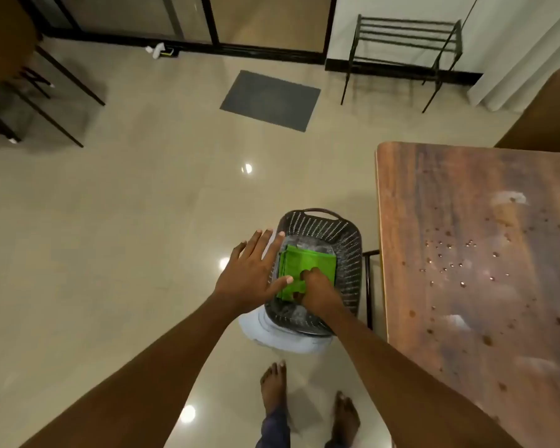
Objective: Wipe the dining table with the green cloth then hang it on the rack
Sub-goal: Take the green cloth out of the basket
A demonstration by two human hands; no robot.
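A folded green cloth (pixel 307 261) lies inside a dark perforated basket (pixel 348 240) that stands on a pale stool beside the table. My right hand (pixel 319 291) reaches into the basket and its curled fingers grip the cloth's near edge. My left hand (pixel 251 274) hovers flat with spread fingers at the basket's left rim, thumb over the cloth. The wooden dining table (pixel 479 253) fills the right side, speckled with water drops and crumbs. A black metal rack (pixel 404 37) stands against the far wall.
A grey floor mat (pixel 270 100) lies on the glossy tiled floor ahead. Chair legs (pixel 36 98) stand at the far left. A white curtain (pixel 527 59) hangs at the top right. My bare feet (pixel 274 388) are below the stool.
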